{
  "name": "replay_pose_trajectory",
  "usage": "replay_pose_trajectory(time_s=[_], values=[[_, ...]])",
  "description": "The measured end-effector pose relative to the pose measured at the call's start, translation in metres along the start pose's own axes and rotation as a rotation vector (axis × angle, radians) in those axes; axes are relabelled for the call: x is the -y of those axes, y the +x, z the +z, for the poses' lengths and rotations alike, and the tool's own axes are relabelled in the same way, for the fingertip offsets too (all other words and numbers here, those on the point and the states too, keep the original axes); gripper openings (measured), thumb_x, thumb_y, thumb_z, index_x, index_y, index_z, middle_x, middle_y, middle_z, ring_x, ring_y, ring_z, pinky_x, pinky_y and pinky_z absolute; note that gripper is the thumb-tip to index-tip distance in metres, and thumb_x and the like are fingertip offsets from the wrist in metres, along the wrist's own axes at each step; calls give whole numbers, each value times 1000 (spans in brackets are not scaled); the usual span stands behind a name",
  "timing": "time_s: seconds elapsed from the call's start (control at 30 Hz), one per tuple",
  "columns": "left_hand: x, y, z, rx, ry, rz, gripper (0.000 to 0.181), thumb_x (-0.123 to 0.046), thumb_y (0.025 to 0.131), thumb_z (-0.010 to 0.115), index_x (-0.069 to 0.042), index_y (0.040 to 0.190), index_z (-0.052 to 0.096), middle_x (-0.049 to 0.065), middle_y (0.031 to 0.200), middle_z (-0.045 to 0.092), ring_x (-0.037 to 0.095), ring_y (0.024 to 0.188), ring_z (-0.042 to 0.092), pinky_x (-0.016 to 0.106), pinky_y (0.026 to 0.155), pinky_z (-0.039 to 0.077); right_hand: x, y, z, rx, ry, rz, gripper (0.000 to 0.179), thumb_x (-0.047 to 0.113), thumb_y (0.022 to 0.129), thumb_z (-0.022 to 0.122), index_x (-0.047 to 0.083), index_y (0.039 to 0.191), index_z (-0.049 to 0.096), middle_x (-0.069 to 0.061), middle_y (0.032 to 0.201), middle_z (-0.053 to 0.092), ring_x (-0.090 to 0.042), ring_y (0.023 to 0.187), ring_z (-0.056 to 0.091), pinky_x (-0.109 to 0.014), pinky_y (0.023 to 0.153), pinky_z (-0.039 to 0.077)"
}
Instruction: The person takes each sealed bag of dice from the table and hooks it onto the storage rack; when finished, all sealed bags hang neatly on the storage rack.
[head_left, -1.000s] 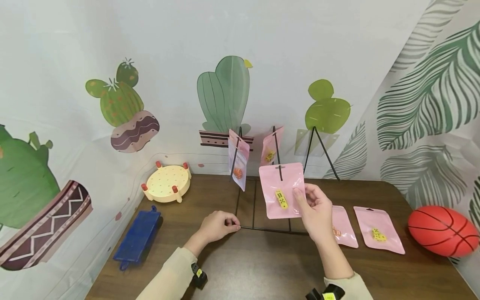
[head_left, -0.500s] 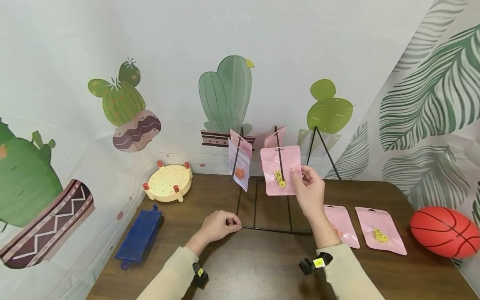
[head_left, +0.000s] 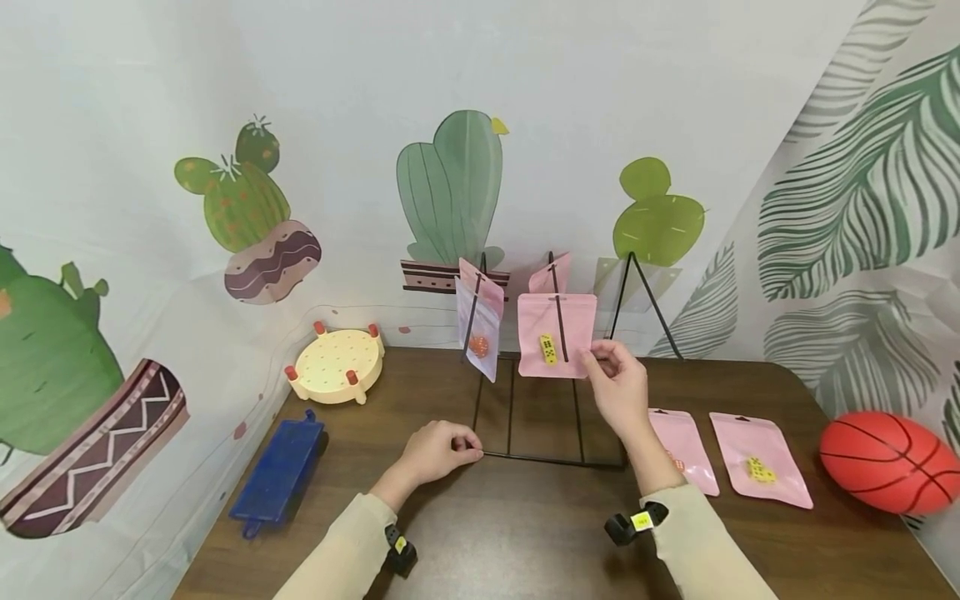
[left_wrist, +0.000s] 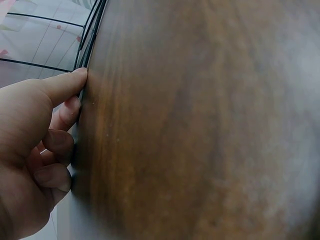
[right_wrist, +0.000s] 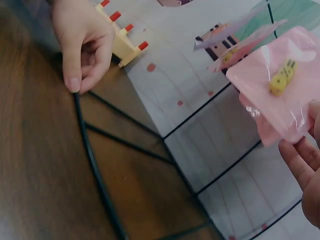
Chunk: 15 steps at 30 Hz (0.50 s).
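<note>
A pink resealable pouch [head_left: 534,321] with yellow dice showing through it hangs on the middle prong of a black wire display rack [head_left: 532,457]. My right hand [head_left: 621,390] pinches the pouch's lower right corner between thumb and fingers. At the rack's front left corner, my left hand [head_left: 437,452] pinches the base rod; the left wrist view has its thumb on the wire. Other pouches hang on the rack: a pouch with orange dice [head_left: 487,333] on the left prong, and a pink pouch [head_left: 551,275] behind the held one, mostly hidden.
Right of the rack, a pink pouch with orange dice [head_left: 690,450], partly behind my right arm, and a pink pouch with yellow dice [head_left: 776,450] lie on the table. A red ball [head_left: 888,458] is far right. A blue tray [head_left: 276,471] and cream round stand [head_left: 337,367] are left.
The right hand has raised the pink pouch and moved it back along the middle prong, then shifted its grip down to the lower corner. The left hand stays on the rack.
</note>
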<state>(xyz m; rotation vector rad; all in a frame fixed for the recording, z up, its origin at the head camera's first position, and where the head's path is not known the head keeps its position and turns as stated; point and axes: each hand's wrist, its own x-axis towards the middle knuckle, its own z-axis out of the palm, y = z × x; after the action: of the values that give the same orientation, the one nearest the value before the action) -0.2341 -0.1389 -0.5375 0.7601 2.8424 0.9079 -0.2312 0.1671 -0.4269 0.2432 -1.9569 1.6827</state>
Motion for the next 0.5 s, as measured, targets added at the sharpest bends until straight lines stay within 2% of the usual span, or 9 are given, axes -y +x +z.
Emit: replay_pose_trajectory(time_s=[0.13, 0.27, 0.37, 0.5], values=[[1, 1, 1, -2, 4, 7, 5, -37, 90, 82, -34, 92, 78, -22, 70, 58, 1, 62, 53, 29, 57, 42, -22, -6, -12, 25, 36, 60, 13, -5, 98, 68, -15, 105, 65, -33, 93, 69, -14, 71, 71, -29, 66, 59], [2, 1, 2, -3, 3, 12, 5, -38, 91, 81, -35, 91, 78, -22, 70, 58, 1, 62, 53, 29, 57, 42, -50, -13, -26, 22, 38, 101, 14, 0, 99, 69, -11, 107, 67, -20, 91, 73, -13, 73, 73, -27, 64, 59], [2, 1, 2, -3, -4, 6, 4, -37, 92, 80, -36, 91, 77, -21, 70, 58, 2, 62, 53, 29, 57, 42, -62, -22, -39, 4, 19, 129, 16, 4, 99, 71, -9, 108, 67, -12, 90, 74, -11, 73, 73, -26, 64, 59], [1, 0, 2, -3, -4, 3, 4, -37, 92, 80, -36, 91, 76, -20, 70, 57, 2, 62, 53, 30, 57, 42, -72, -36, -60, -29, -64, 176, 16, 9, 99, 72, -5, 106, 69, -20, 92, 73, -10, 73, 72, -26, 66, 59]])
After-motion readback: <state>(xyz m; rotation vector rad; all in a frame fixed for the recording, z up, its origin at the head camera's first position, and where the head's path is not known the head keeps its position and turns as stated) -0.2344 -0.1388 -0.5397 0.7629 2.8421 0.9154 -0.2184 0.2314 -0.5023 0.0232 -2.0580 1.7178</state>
